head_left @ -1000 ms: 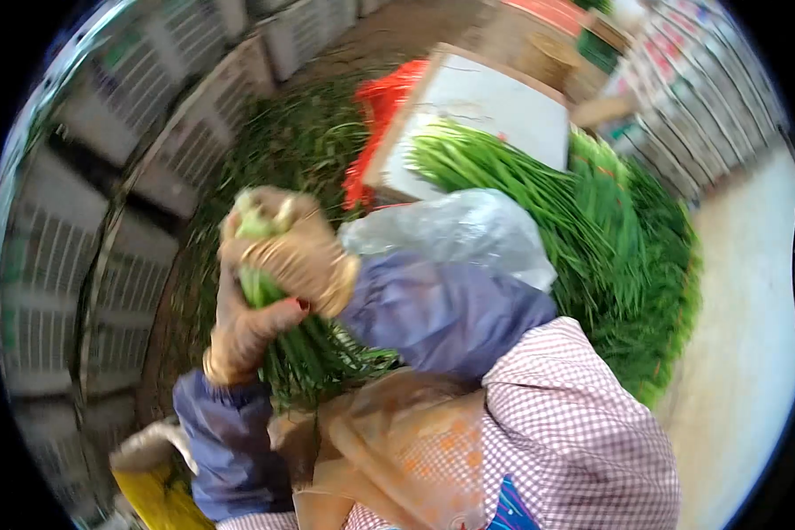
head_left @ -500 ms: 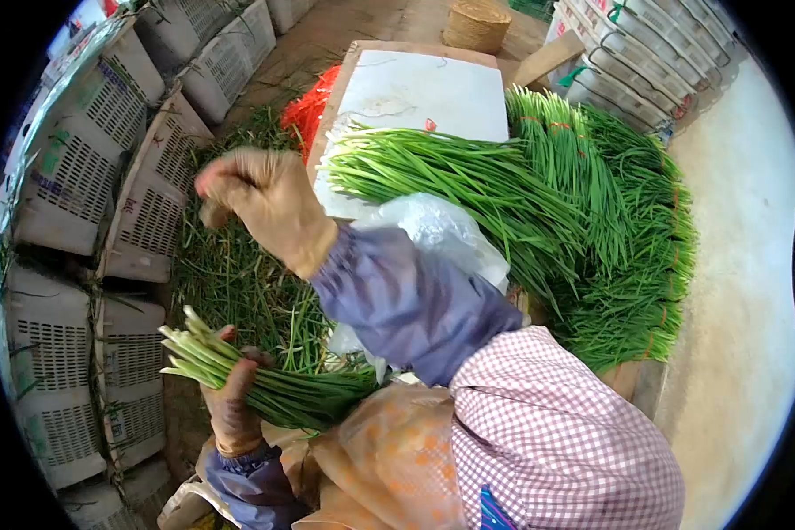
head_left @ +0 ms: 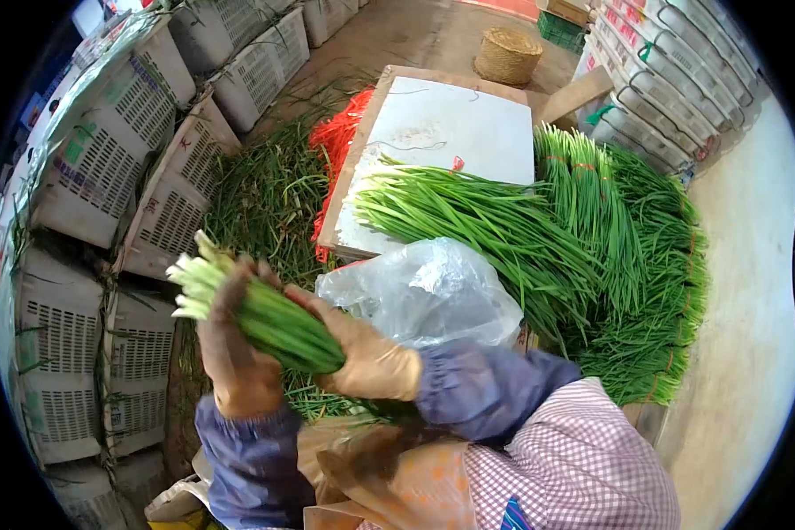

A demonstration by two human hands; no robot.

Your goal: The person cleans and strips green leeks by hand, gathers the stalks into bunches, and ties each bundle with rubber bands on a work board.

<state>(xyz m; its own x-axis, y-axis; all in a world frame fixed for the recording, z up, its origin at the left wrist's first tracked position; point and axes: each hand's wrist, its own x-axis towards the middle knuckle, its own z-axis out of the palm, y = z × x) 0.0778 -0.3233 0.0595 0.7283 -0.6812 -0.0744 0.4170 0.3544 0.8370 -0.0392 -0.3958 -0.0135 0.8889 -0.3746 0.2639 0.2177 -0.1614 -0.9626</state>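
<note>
A bunch of garlic chives [head_left: 284, 329], pale stem ends up and to the left, is held between both hands over my lap. My left hand [head_left: 231, 349] is closed around it near the stem ends, slightly blurred by motion. Lower on the green leaves, my right hand [head_left: 362, 355] wraps round the same bunch. Just beyond the right hand lies a crumpled clear plastic bag [head_left: 433, 290]. A loose heap of chives [head_left: 468, 208] rests on the white board [head_left: 450, 110], away from both hands.
Banded chive bundles [head_left: 592, 190] are stacked on the right, beside the wall. White crates [head_left: 62, 331] line the left side. Leaf scraps [head_left: 269, 190] and red ties [head_left: 337, 132] lie left of the board. Further back are a straw-coloured roll [head_left: 508, 55] and more stacked crates [head_left: 654, 75].
My right hand has come down from above the leaf scraps and closed on the chives. My left hand has raised the bunch slightly. The whole view has shifted a little.
</note>
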